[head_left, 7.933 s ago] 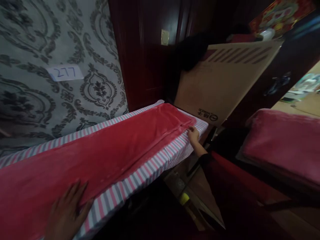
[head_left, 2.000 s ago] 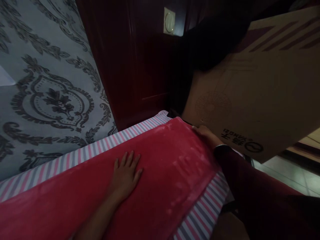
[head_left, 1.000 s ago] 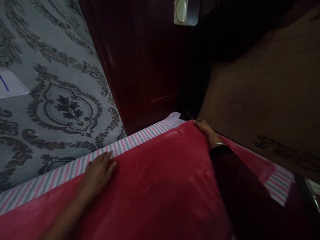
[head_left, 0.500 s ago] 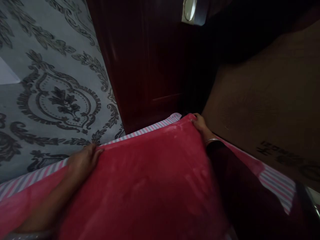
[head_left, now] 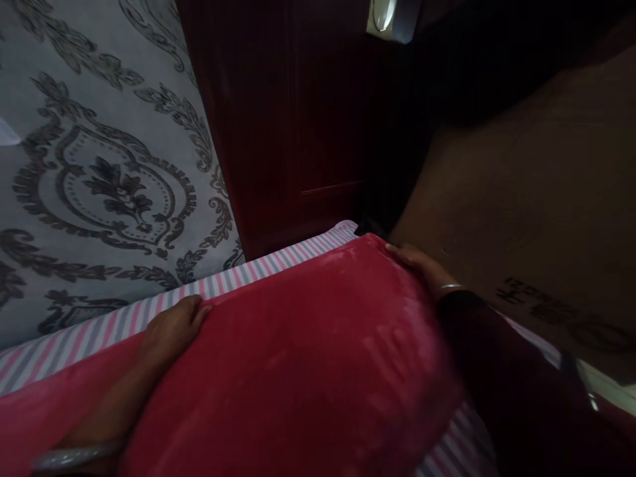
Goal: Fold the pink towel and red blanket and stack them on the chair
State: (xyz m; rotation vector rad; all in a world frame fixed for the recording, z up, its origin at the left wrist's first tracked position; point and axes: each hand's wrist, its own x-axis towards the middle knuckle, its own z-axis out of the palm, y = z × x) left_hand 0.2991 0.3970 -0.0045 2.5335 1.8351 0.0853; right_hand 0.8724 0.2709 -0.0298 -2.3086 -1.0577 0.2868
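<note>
A red plush blanket (head_left: pixel 298 344) spreads over a sheet with pink, grey and white stripes (head_left: pixel 238 278). My left hand (head_left: pixel 176 324) is closed on the blanket's far edge, left of the middle, with its fingertips partly hidden. At the far right corner, my right hand (head_left: pixel 417 262) grips the blanket's side edge, thumb on top and the other fingers out of sight. Soft creases mark the red cloth near that corner. More striped sheet shows beneath the blanket at the lower right.
Patterned grey wallpaper (head_left: pixel 114 179) covers the wall at the left. A dark red door (head_left: pixel 268 132) with a metal handle plate (head_left: pixel 381 18) stands beyond the far edge. To the right leans a large brown cardboard box (head_left: pixel 521 199) with black print, partly behind something dark.
The blanket's far edge has come toward me, baring a wider strip of striped sheet. My right hand has shifted right and slightly down with the corner; my left hand has moved slightly.
</note>
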